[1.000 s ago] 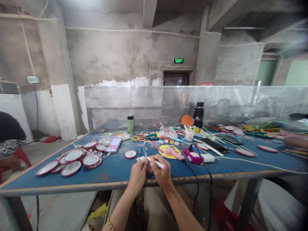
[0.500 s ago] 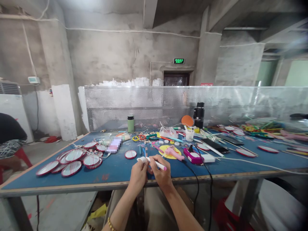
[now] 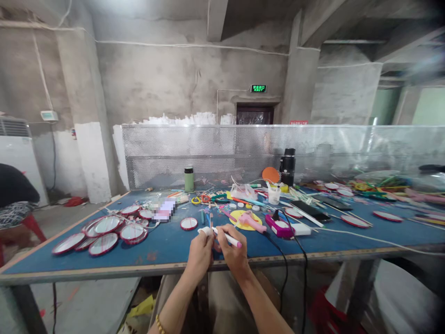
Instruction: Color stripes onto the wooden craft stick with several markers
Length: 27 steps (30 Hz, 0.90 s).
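Observation:
My right hand (image 3: 232,246) is closed round a white marker pen (image 3: 232,240) with a pink end, its tip angled toward my other hand. Close beside it, my left hand (image 3: 200,250) pinches a small white piece (image 3: 204,230), mostly covered by the fingers; its kind I cannot make out. Both hands meet above the table's front edge. Just beyond them lies a round red-rimmed mirror (image 3: 188,223). A pink glue gun (image 3: 251,221) rests on a yellow disc (image 3: 239,225), right of my hands.
A pile of red-rimmed mirrors (image 3: 104,243) covers the table's left side. Behind are a green bottle (image 3: 188,180), a black thermos (image 3: 288,168) and scattered craft bits. A purple power strip (image 3: 280,228) trails black cables over the front edge. A person (image 3: 15,197) sits far left.

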{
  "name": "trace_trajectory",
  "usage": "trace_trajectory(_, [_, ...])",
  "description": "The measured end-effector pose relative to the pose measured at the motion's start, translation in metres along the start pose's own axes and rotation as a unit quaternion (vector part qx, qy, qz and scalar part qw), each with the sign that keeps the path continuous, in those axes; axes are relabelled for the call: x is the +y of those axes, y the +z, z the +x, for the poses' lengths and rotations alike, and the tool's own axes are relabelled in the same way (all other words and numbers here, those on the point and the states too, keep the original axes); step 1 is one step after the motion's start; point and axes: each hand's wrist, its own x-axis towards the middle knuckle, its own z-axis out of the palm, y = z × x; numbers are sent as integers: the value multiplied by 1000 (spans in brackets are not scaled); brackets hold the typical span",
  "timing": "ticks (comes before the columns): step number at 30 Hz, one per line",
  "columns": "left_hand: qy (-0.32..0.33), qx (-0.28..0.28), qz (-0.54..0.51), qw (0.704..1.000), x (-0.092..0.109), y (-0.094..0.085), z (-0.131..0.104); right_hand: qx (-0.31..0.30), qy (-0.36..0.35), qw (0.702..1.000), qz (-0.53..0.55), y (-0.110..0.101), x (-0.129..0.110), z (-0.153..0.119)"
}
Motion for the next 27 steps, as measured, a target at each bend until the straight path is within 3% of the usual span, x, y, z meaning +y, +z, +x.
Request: trace_trajectory(27, [-9,-23,-33,999,12,0,-4,21,-4,1000,-7,2,7,-3])
